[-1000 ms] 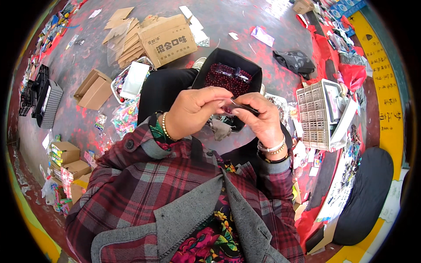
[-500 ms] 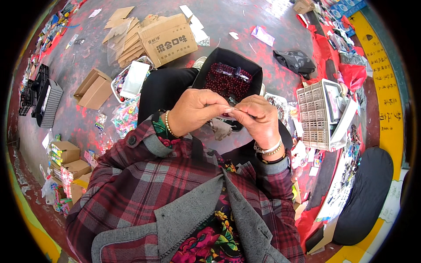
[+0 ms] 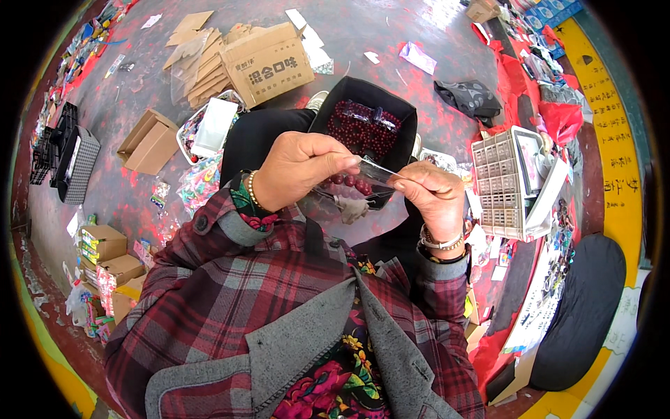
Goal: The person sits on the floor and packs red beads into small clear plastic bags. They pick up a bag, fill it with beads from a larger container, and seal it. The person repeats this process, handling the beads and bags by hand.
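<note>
My left hand (image 3: 301,170) and my right hand (image 3: 433,197) hold a small clear plastic bag (image 3: 375,173) between them, each pinching one side of it. A string of dark red beads (image 3: 347,181) hangs at the bag, just under my left fingers. Right behind the hands sits a black box (image 3: 403,115) on my lap, filled with more dark red bead strings (image 3: 363,129). A bead bracelet is on my left wrist and a metal one on my right wrist.
A brown cardboard box (image 3: 269,63) and flattened cartons lie on the grey-red floor ahead. A white compartment tray (image 3: 506,183) stands to the right, a black cushion (image 3: 583,307) at lower right, small cartons (image 3: 105,255) at left, a tray of packets (image 3: 202,129) left of my knee.
My hands have moved apart, stretching the clear bag between them. The red beads now show under my left fingers.
</note>
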